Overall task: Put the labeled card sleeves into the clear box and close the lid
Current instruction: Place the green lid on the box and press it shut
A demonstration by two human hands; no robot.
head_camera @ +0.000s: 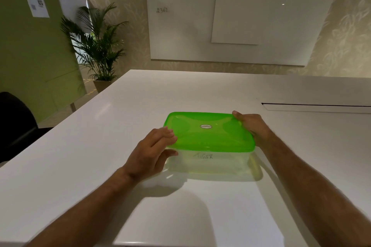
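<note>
A clear plastic box (212, 164) stands on the white table (100, 156) in front of me, with a translucent green lid (208, 132) lying on top of it. Through the near wall a label reading "TIGER" shows, on something inside that I cannot make out. My left hand (154, 152) is at the box's left end, fingers straight over the lid's left edge and thumb against the wall below. My right hand (253, 126) grips the lid's far right corner, fingers curled over the edge.
A cable slot (315, 105) cuts the table at the right. A dark chair (16, 122) stands off the table's left side, a potted palm (98, 46) behind it. Whiteboards (220, 22) hang on the far wall.
</note>
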